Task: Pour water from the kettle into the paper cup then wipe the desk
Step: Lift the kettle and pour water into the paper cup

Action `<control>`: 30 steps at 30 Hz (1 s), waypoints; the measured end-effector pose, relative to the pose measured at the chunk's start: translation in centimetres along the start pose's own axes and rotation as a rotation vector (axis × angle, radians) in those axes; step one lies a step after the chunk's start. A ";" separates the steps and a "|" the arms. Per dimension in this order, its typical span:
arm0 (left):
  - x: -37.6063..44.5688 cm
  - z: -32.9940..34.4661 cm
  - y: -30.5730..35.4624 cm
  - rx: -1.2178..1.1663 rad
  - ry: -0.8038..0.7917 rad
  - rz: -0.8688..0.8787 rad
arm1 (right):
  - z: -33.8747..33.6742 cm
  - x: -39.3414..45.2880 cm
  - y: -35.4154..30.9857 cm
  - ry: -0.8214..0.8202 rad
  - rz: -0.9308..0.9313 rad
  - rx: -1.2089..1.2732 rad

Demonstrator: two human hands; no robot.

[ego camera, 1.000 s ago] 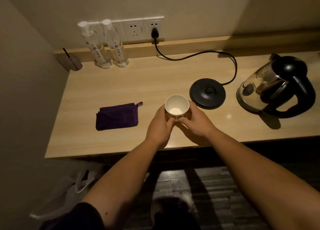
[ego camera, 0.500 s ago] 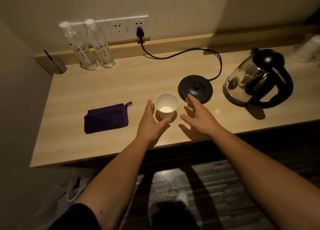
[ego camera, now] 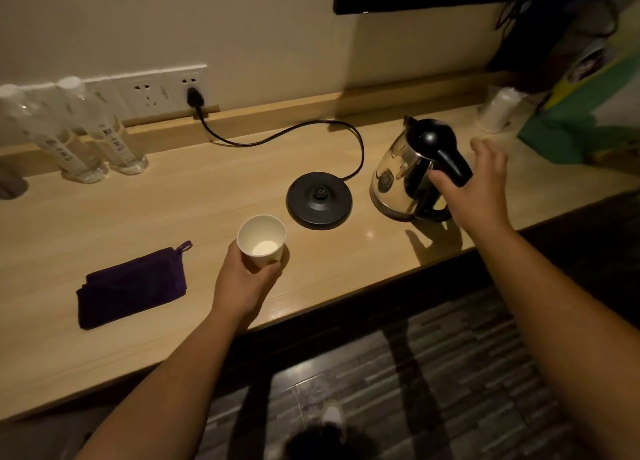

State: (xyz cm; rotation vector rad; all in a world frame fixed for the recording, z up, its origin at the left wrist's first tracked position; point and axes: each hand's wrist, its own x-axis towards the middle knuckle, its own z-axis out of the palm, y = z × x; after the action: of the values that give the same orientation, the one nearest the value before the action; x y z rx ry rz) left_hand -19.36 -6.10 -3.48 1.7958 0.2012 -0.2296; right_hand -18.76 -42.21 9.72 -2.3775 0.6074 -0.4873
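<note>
1. Two clear water bottles (ego camera: 104, 134) are seen upright at the far left of the desk (ego camera: 194, 196), against the back ledge and below the wall sockets (ego camera: 162, 91).
2. A folded purple cloth (ego camera: 133, 286) is laid flat near the front edge of the desk, left of the paper cup and apart from it.
3. The paper cup (ego camera: 261, 240) is stood upright on the desk, and a pale bottom is shown inside it. It is grasped around its near side by the left hand (ego camera: 244, 279), with the thumb and fingers curled about the wall.
4. The black kettle base (ego camera: 318, 200) is found just right of and behind the cup, with nothing seated on it; its cord (ego camera: 287, 137) is run back to a plug in the sockets.
5. The kettle (ego camera: 412, 172) is set on the desk itself, right of the base and close to it, with its black handle turned toward the right.
6. The right hand (ego camera: 474, 186) is held spread at the handle; the thumb is laid against it, while the fingers are raised and not yet closed.
7. A white cup (ego camera: 498, 110) and a green bag (ego camera: 588, 113) are seen at the far right rear, clear of both hands.
</note>
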 end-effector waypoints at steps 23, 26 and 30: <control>0.3 2.4 1.4 0.068 0.047 -0.002 | -1.0 -0.5 1.7 0.042 0.161 0.415; 0.0 2.4 1.6 0.079 0.061 -0.005 | -2.4 -0.8 -0.1 -0.056 0.050 0.379; -0.1 2.4 1.7 0.051 0.053 -0.012 | -3.0 -0.6 -2.9 -0.227 -0.096 0.303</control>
State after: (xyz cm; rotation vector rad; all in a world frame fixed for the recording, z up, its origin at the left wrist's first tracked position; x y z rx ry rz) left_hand -19.16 -8.84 -2.38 1.8534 0.2463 -0.1974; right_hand -19.86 -41.29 13.76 -2.1390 0.2945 -0.3177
